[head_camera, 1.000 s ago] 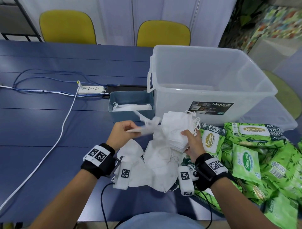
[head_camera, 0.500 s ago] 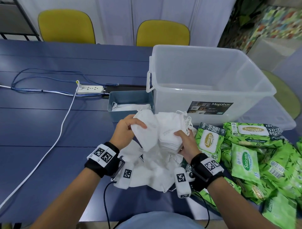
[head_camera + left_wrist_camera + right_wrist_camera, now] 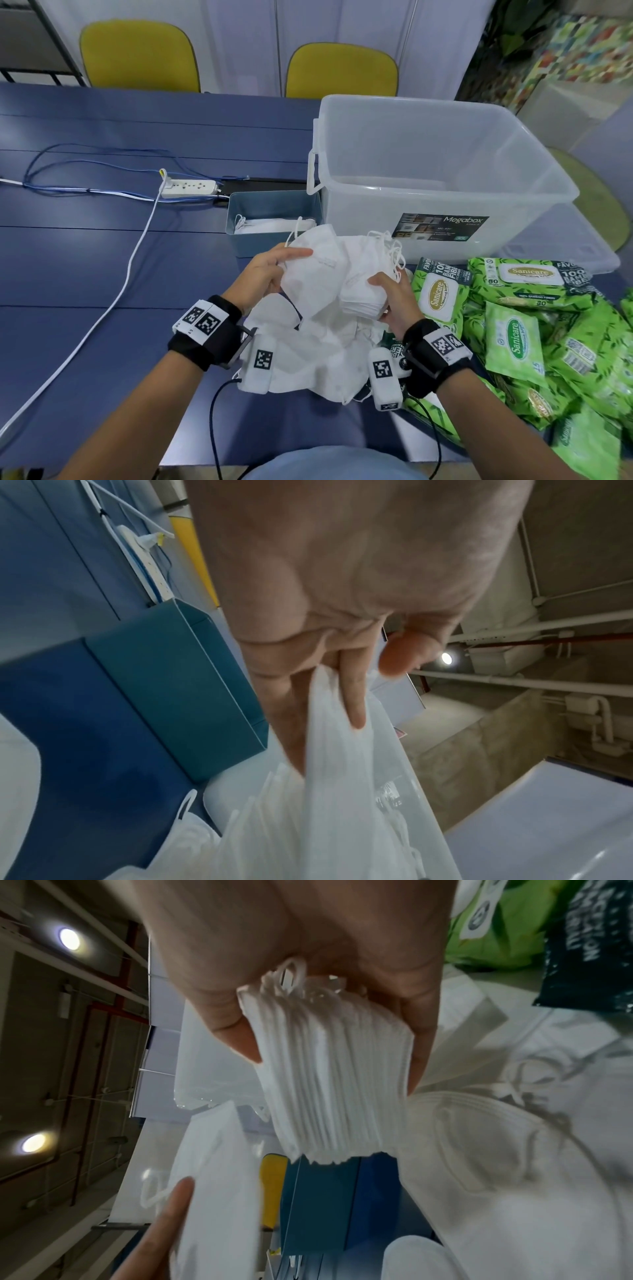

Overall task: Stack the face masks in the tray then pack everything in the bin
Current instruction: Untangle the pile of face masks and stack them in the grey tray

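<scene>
Our right hand (image 3: 394, 301) clamps a squared stack of masks (image 3: 363, 294) edge-on above the bench (image 3: 102, 274), so our left hand (image 3: 263, 274) can pinch one mask (image 3: 308, 270) flat against it. We judge this batch will join the masks lying in the tray (image 3: 274, 205) beside the bin (image 3: 445, 164).

Matt cloth masks (image 3: 310, 274), clear plastic bin (image 3: 445, 192)

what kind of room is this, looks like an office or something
Probably a meeting or work room rather than a home: a long blue table with yellow chairs along its far side, a power strip lying on it, and bare pipes and ducts overhead in the wrist views.
</scene>
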A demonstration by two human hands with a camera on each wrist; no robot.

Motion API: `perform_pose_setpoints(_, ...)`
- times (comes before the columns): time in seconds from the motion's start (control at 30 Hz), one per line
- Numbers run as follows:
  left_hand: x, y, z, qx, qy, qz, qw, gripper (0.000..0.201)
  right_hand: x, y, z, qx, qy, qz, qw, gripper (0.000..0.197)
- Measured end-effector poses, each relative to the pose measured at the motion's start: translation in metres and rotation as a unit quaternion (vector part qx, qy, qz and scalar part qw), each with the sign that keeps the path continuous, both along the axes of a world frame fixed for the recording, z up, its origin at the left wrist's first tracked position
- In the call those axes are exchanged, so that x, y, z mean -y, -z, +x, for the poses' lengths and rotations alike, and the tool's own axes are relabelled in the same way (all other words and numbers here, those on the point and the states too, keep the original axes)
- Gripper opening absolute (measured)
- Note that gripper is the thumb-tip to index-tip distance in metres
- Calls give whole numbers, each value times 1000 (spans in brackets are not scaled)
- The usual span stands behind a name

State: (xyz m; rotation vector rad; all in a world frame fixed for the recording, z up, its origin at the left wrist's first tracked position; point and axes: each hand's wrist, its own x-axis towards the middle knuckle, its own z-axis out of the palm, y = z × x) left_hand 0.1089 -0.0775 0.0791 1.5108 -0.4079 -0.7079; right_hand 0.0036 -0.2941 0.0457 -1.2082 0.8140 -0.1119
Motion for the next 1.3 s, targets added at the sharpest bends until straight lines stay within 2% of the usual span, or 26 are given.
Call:
perform_pose_setpoints(0.03, 0, -1, -1, 18, -4, 9, 1000, 57, 0, 1, 0, -1, -4, -1, 1000, 41)
perform_pose_setpoints(0.1, 2, -3, -4, 122, -7, 48, 991, 48, -1, 2, 0, -1, -11, -4, 1000, 42)
perform_pose_setpoints(0.17, 5, -2, -3, 190, 3, 62, 980, 48, -2, 2, 0, -1, -18, -7, 1000, 41)
perform_pose_setpoints(0.27, 10, -2, -3, 209, 37, 40, 976, 59, -3, -1, 1, 7, -29, -7, 1000, 37)
perform_pose_setpoints(0.33, 14, -6, -3, 194, 60, 31, 979, 60, -4, -4, 0, 11, -39, -5, 999, 43)
perform_pose_setpoints(0.4, 16, -9, -5, 199, 78, 36, 976, 53, -6, -7, 0, 16, -54, 2, 998, 55)
perform_pose_setpoints(0.53, 21, -16, -8, 288, 131, 85, 945, 43, -8, -9, 0, 31, -93, -1, 995, 52)
perform_pose_setpoints(0.6, 25, -17, -11, 312, 164, 101, 930, 49, -12, -10, 0, 47, -114, -10, 992, 56)
perform_pose_setpoints(0.7, 32, -13, -11, 369, 211, 156, 891, 59, -17, -9, 0, 58, -137, -17, 989, 68)
perform_pose_setpoints(0.87, 41, -11, -13, 413, 254, 215, 848, 59, -19, -3, -1, 53, -191, 14, 980, 45)
perform_pose_setpoints(0.97, 42, -11, -14, 447, 274, 236, 818, 56, -17, 0, -2, 58, -219, -3, 974, 53)
perform_pose_setpoints(1.03, 43, -10, -14, 466, 289, 240, 801, 55, -16, 0, -2, 61, -239, 2, 969, 47)
perform_pose_setpoints(1.13, 46, -11, -15, 484, 295, 238, 789, 53, -18, 1, -4, 77, -200, 79, 974, 33)
perform_pose_setpoints(1.2, 48, -13, -14, 504, 295, 235, 777, 50, -18, 6, -6, 105, -175, 123, 971, 36)
perform_pose_setpoints(1.3, 49, -15, -12, 519, 295, 237, 767, 44, -17, 9, -8, 116, -245, 103, 957, 56)
